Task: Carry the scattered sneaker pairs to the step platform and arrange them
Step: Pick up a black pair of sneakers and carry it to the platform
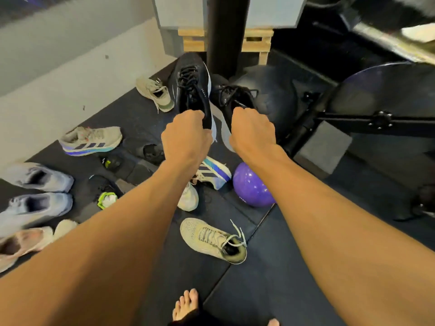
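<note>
My left hand (187,137) grips the heel of a black sneaker with a pale sole (191,83), held above the floor with its toe pointing away. My right hand (253,134) grips the heel of the matching black sneaker (231,97) beside it. Scattered on the dark mat below are a beige sneaker (213,240), another beige sneaker (155,92), a grey striped sneaker with a blue sole (90,141), its mate (214,174) partly under my left arm, two pale blue sneakers (38,176) at the left edge, and a pink shoe (22,243).
A purple ball (250,184) lies under my right wrist. A black post (227,31) stands ahead before a wooden pallet (255,41). Black exercise equipment (367,107) and a grey block (322,147) fill the right. A white wall (58,74) borders the left. My bare foot (186,304) shows below.
</note>
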Demonstrator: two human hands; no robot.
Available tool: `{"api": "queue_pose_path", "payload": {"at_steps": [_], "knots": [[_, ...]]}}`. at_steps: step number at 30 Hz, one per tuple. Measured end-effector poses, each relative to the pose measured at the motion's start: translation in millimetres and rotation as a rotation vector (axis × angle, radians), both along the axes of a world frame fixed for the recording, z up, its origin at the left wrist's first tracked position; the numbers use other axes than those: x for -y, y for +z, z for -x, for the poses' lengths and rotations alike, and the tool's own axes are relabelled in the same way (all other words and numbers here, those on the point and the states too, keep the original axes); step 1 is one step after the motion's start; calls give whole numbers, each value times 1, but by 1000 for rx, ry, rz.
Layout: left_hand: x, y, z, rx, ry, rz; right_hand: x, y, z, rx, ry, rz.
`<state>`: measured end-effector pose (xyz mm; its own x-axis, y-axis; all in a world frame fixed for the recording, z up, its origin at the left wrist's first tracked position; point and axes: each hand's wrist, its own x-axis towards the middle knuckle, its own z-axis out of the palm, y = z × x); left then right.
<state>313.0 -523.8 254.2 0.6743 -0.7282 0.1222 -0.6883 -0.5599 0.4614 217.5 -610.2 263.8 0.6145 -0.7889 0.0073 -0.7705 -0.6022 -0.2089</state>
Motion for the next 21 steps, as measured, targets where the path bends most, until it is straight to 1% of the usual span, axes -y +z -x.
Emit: {"api": "queue_pose_path", "payload": {"at_steps": [5,7,10,13,15,17,19,21], "knots": [[0,217,28,111,-96,66,-4,213,46,85,-113,28],[4,308,40,175,-140,127,-2,304,62,143,-144,58],[13,441,64,255,-198,244,-2,436,85,250,-207,155],[19,560,95,359,-234,354,-8,553,114,355,-273,281],[19,625,118,396,-247,457,-16,618,138,410,-294,352],[12,678,144,403,-258,554,-28,672,166,457,-318,423],[3,718,170,402,-272,653,-44,714,196,494,-350,494],[-8,746,194,414,-328,737,-61,743,229,514,-404,558]]}}
